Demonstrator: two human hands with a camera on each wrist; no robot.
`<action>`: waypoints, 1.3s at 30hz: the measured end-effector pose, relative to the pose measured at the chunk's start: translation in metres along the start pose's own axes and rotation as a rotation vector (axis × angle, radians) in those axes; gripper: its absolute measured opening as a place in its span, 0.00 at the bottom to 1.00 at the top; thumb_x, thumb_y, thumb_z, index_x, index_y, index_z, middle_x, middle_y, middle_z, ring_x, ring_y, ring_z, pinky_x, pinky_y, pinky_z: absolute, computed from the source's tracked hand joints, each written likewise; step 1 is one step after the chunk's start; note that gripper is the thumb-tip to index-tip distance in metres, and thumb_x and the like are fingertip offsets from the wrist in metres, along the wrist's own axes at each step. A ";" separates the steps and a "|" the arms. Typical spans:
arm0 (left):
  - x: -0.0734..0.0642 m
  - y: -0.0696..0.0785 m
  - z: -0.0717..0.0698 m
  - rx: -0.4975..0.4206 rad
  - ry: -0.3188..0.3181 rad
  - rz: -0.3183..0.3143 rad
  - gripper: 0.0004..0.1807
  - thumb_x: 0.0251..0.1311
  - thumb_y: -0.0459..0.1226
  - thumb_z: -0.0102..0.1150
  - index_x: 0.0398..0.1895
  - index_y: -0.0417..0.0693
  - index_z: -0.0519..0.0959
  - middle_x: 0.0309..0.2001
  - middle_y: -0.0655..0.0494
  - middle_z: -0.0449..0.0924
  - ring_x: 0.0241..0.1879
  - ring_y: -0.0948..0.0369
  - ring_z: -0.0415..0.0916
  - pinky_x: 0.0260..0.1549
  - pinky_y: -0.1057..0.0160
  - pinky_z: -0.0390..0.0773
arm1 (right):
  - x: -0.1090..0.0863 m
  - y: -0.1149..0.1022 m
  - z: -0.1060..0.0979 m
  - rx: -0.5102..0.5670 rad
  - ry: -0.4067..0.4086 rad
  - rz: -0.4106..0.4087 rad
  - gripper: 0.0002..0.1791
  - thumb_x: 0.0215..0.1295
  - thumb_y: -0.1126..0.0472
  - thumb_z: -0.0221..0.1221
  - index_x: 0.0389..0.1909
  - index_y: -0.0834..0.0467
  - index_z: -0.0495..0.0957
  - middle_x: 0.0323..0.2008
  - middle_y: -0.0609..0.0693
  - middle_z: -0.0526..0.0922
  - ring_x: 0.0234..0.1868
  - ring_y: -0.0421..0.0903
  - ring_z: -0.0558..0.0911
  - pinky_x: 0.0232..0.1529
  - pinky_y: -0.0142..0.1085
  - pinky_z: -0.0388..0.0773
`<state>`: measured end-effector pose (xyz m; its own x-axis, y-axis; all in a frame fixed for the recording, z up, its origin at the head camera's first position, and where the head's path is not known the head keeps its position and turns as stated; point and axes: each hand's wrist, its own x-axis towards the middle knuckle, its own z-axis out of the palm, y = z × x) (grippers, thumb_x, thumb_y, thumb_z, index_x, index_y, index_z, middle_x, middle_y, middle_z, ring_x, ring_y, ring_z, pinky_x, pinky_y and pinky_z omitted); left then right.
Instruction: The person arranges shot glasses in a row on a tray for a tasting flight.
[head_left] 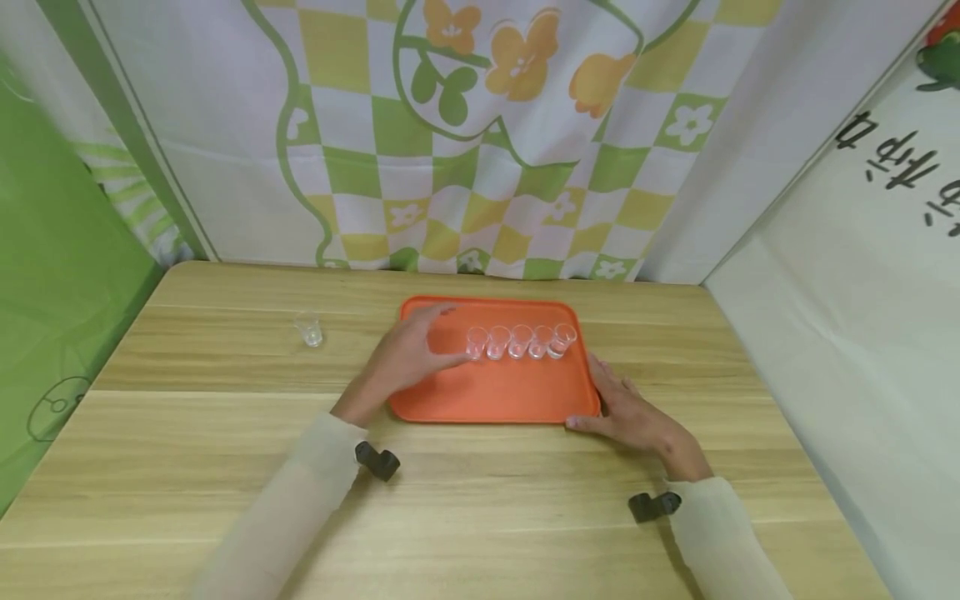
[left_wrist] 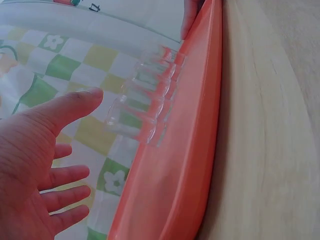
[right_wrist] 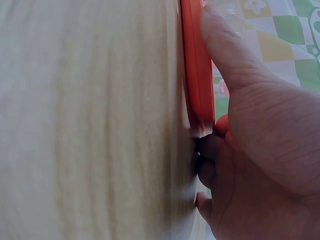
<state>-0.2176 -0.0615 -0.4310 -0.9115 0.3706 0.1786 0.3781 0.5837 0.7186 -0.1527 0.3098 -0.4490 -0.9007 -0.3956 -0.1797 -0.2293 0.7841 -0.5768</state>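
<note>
An orange tray (head_left: 495,396) lies on the table with several small clear cups (head_left: 517,343) in a row on it. My left hand (head_left: 405,354) reaches over the tray's left part, thumb and fingers spread apart around bare space. Its thumb tip overlaps the leftmost cup (head_left: 476,343) in the head view; the left wrist view shows a gap between the thumb and the cups (left_wrist: 145,95). At the tray's near right corner, my right hand (head_left: 630,415) holds the edge, thumb along the front rim and fingers along the right side. In the right wrist view the fingertips are partly hidden.
One more clear cup (head_left: 309,329) stands apart on the wooden table (head_left: 480,517), left of the tray. A checked floral curtain (head_left: 480,167) hangs behind the table's far edge. A green sheet (head_left: 60,267) is at the left and a white one (head_left: 847,333) at the right.
</note>
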 end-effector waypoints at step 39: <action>-0.027 -0.051 -0.076 0.050 0.319 0.126 0.28 0.56 0.31 0.75 0.60 0.34 0.78 0.61 0.38 0.78 0.64 0.41 0.69 0.69 0.39 0.60 | 0.000 -0.002 -0.002 0.006 -0.011 0.022 0.64 0.66 0.36 0.66 0.83 0.60 0.32 0.82 0.61 0.39 0.81 0.61 0.37 0.76 0.63 0.33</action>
<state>-0.2244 -0.1563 -0.4217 -0.8590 0.2023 0.4704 0.4912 0.5852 0.6452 -0.1526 0.3093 -0.4464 -0.9015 -0.3835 -0.2007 -0.2076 0.7899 -0.5770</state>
